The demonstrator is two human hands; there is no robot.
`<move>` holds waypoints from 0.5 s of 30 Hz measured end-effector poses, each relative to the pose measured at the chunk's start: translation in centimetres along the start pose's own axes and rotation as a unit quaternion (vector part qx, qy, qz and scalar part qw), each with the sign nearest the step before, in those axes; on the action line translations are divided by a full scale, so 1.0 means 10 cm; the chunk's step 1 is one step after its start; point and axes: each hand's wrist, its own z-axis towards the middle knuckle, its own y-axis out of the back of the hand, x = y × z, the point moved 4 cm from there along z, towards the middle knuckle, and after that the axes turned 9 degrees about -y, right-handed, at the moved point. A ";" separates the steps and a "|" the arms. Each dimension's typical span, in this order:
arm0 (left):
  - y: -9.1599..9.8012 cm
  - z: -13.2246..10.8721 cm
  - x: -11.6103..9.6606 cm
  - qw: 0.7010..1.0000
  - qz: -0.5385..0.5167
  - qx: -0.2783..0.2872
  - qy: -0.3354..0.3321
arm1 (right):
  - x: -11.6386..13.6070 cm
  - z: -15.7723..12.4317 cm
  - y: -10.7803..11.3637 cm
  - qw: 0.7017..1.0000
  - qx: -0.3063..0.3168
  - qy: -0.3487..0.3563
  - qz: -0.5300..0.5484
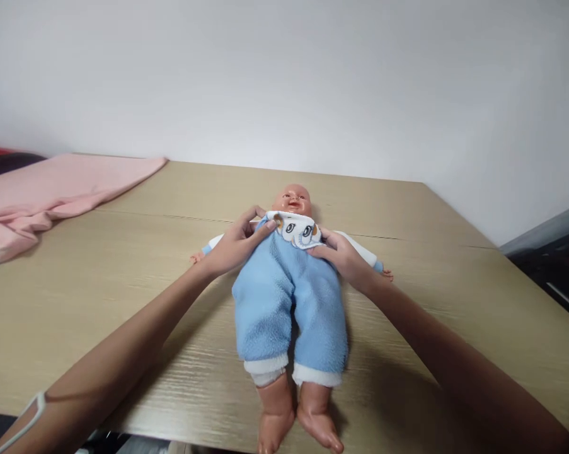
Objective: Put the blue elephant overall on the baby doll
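A baby doll (293, 198) lies on its back on the wooden table, feet toward me, arms spread out to the sides. It wears blue fleece overalls (265, 309) with white cuffs and a white bib printed with a cartoon animal face, over a white top (357, 248) with blue cuffs. My left hand (239, 243) pinches the upper left side of the overalls by the bib, thumb on the front. At the bib's right edge, my right hand (341, 252) grips the cloth between thumb and fingers. Some fingertips are hidden behind the fabric.
A pink cloth (67, 189) lies crumpled over the table's left side. Red and dark items (5, 161) show beyond it. A white wall (284, 88) stands behind the table (180, 340). Dark objects (553, 265) are past the right edge.
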 end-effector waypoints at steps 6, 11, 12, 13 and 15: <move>0.14 -0.11 0.26 0.992 0.090 -0.061 0.066 | -0.40 0.08 0.16 0.993 -0.089 -0.067 -0.028; 0.24 -0.30 0.44 0.987 0.114 -0.044 0.102 | -0.67 -0.18 0.28 0.988 -0.111 -0.095 -0.042; 0.26 -0.34 0.47 0.985 0.118 -0.056 0.111 | -0.69 -0.23 0.29 0.988 -0.119 -0.097 -0.037; 0.27 -0.38 0.49 0.984 0.117 -0.066 0.119 | -0.72 -0.28 0.29 0.986 -0.127 -0.100 -0.030; 0.24 -0.45 0.51 0.985 0.083 -0.080 0.126 | -0.75 -0.35 0.27 0.984 -0.139 -0.110 -0.019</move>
